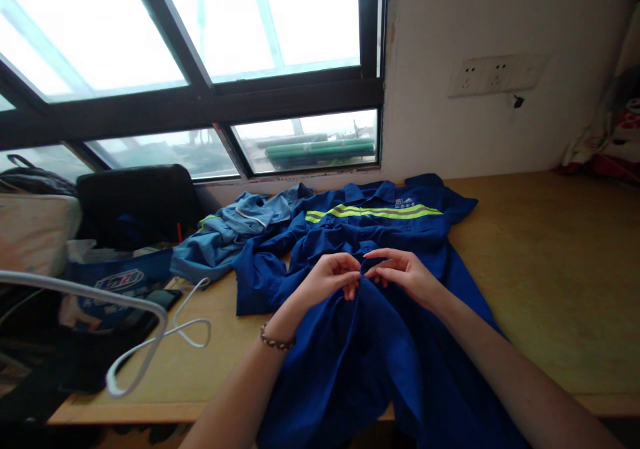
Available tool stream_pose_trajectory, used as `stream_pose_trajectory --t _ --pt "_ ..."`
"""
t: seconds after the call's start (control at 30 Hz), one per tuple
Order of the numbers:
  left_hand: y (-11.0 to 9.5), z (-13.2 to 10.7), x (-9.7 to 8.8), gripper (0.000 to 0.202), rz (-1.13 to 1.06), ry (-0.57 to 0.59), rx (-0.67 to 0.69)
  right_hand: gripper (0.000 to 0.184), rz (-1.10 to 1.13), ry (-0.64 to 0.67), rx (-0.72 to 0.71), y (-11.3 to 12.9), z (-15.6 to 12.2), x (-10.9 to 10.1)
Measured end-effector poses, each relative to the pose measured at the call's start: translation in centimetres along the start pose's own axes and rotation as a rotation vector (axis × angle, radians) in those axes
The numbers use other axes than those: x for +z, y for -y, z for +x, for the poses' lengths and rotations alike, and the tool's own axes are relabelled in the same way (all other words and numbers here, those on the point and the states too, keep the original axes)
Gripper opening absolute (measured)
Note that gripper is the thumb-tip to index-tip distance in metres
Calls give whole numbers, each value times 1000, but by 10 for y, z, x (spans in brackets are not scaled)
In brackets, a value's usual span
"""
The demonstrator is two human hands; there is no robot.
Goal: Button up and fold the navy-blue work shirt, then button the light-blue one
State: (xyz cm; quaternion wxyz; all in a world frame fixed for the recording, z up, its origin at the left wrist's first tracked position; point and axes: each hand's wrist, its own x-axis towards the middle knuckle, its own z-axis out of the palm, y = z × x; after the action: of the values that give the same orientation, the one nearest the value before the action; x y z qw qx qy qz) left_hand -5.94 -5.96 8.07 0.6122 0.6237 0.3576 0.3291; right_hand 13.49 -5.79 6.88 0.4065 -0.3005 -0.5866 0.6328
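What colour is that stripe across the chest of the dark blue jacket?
Bright yellow-green stripe, greyish band along its middle; head view.

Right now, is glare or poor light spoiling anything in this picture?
Head view: glare washes the upper window panes nearly white; head view: the wall beside them looks dim; head view: left hand, right hand and blue garment look fairly clear.

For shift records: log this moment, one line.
left hand: touching yellow-striped blue cloth garment | right hand: touching it | garment: spread across tan tabletop
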Motion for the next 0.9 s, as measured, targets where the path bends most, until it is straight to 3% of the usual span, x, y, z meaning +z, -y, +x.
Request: stream_pose_trajectory --t 0.23,0.57,0.9 --pt "8 3 -2 27 -66 26 -54 33 -149 -43 -62 -4 0 4" --pt "16 6 2 31 -36 39 -29 27 -296 -226 -136 -20 1 12" --pt "20 7 6 35 52 39 -22 23 -412 -139 -71 -27 3 6"
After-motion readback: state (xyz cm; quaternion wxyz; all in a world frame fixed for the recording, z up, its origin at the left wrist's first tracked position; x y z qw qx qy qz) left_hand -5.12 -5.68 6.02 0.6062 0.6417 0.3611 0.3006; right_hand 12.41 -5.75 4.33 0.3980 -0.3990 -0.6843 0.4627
